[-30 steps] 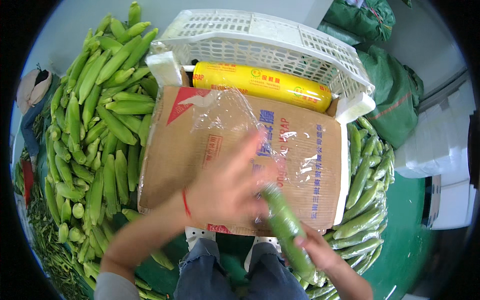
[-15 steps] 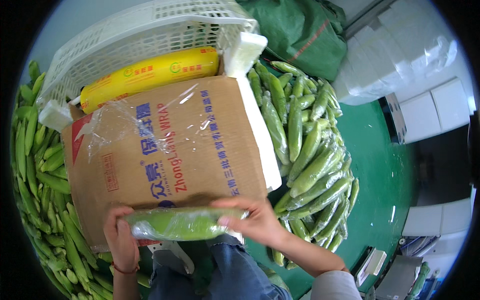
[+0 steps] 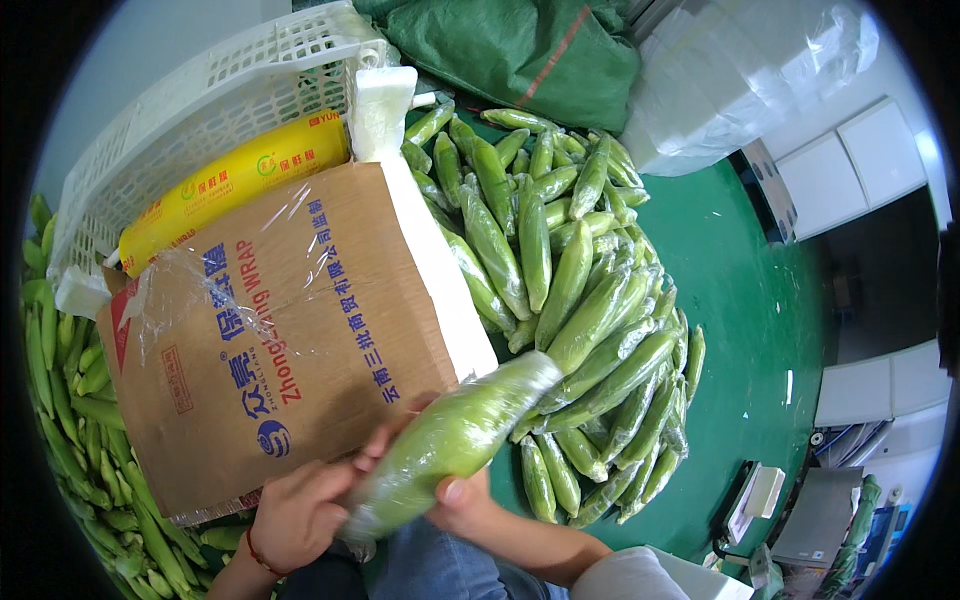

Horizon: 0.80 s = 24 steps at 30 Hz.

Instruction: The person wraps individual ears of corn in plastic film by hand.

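Note:
Tilted over the near right corner of a cardboard box (image 3: 290,370) is an ear of corn (image 3: 455,435), in its green husk under shiny clear film. Its far end points up and right, toward a heap of similar film-wrapped ears (image 3: 600,365). My left hand (image 3: 298,515) is closed round the lower left end, where the film bunches. My right hand (image 3: 468,508) grips the middle from below, thumb in front; its other fingers are partly hidden behind the ear. Scraps of clear film (image 3: 215,300) lie on the box.
A white plastic crate (image 3: 95,170) stands behind the box, with a yellow roll (image 3: 235,190) in it. White foam (image 3: 450,310) edges the box. Unwrapped ears (image 3: 105,465) heap at left. Beyond the wrapped heap are a green sack (image 3: 510,50) and the green floor (image 3: 740,300).
The wrapped ear has swung from lying level across the box's near edge to a slant, raised toward the right. Both hands moved with it, and the view has shifted rightward.

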Available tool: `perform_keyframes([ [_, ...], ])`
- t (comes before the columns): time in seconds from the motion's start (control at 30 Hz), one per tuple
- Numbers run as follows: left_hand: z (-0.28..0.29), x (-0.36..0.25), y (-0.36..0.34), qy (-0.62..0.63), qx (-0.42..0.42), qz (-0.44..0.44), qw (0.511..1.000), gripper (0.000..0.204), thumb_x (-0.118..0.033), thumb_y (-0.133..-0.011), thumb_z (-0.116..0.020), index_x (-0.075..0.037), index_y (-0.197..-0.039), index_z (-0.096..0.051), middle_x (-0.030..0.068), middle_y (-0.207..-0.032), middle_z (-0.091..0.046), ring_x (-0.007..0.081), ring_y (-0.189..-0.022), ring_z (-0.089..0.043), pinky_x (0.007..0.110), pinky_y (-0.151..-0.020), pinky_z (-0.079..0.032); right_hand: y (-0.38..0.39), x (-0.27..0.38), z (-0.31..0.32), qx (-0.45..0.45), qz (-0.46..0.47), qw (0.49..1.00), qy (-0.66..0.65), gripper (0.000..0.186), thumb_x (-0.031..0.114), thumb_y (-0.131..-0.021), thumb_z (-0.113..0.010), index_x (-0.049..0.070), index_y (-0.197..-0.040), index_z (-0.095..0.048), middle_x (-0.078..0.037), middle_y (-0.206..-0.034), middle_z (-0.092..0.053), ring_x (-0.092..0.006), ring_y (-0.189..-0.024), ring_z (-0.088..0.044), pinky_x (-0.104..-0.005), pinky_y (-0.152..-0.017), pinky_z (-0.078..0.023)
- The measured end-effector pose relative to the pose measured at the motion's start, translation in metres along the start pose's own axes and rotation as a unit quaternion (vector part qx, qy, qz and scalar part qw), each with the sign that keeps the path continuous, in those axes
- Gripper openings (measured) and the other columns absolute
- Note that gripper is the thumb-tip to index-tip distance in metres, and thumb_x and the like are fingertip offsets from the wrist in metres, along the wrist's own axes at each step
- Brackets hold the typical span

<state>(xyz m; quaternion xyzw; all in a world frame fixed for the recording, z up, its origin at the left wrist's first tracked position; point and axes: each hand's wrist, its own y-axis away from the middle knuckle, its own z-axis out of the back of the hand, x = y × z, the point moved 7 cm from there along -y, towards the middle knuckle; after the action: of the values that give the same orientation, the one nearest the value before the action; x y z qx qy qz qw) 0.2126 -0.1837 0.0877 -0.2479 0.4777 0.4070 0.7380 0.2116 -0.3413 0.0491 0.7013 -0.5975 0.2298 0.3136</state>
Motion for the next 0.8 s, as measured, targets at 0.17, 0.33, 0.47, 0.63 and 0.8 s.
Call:
perform_keyframes([
  [0.17,0.024,-0.007,0.024,-0.16,-0.124,0.0,0.979,0.035,-0.004,-0.076,-0.067,-0.003,-0.111,-0.067,0.0144,-0.105,-0.063,0.0309,-0.087,-0.064,0.036,-0.077,-0.053,-0.007,0.081,0.12,-0.278,0.11,0.843,0.448,0.052,0.028,-0.101,-0.047,-0.001,-0.142,-0.033,-0.021,-0.132,-0.047,-0.0347,-0.117,-0.052,-0.0413,-0.102,-0.042],
  [0.33,0.079,0.032,0.089,-0.321,-0.204,0.125,0.916,0.042,-0.008,-0.081,-0.064,-0.002,-0.122,-0.059,0.0216,-0.129,-0.049,0.0426,-0.117,-0.049,0.046,-0.1,-0.04,-0.034,0.097,0.073,-0.114,0.243,0.605,0.749,0.042,0.008,-0.088,-0.063,0.003,-0.128,-0.055,-0.023,-0.133,-0.048,-0.0403,-0.12,-0.047,-0.0452,-0.103,-0.038],
  [0.47,0.135,0.084,0.089,-0.396,-0.277,0.185,0.856,0.06,-0.01,-0.081,-0.065,-0.004,-0.138,-0.046,0.0223,-0.147,-0.034,0.0404,-0.134,-0.036,0.045,-0.11,-0.031,-0.062,0.045,-0.021,0.099,0.231,0.571,0.781,0.052,0.023,-0.077,-0.077,0.01,-0.123,-0.06,-0.016,-0.123,-0.054,-0.033,-0.103,-0.053,-0.0436,-0.09,-0.045],
  [0.63,0.211,0.114,0.049,-0.449,-0.281,0.083,0.844,0.037,-0.008,-0.083,-0.062,-0.006,-0.12,-0.055,0.0196,-0.129,-0.05,0.035,-0.126,-0.045,0.043,-0.104,-0.037,-0.142,-0.017,-0.076,0.212,0.254,0.534,0.778,0.025,0.02,-0.085,-0.067,0.012,-0.108,-0.06,-0.011,-0.105,-0.061,-0.0298,-0.087,-0.064,-0.0398,-0.068,-0.052],
  [0.8,0.248,0.135,0.07,-0.13,-0.368,0.25,0.886,0.011,-0.001,-0.085,-0.058,-0.003,-0.094,-0.053,0.0111,-0.082,-0.06,0.0297,-0.08,-0.061,0.036,-0.074,-0.048,-0.165,-0.005,-0.06,0.181,0.16,0.654,0.717,0.007,0.009,-0.094,-0.058,0.006,-0.1,-0.056,-0.012,-0.078,-0.068,-0.0329,-0.067,-0.067,-0.0383,-0.062,-0.055],
])
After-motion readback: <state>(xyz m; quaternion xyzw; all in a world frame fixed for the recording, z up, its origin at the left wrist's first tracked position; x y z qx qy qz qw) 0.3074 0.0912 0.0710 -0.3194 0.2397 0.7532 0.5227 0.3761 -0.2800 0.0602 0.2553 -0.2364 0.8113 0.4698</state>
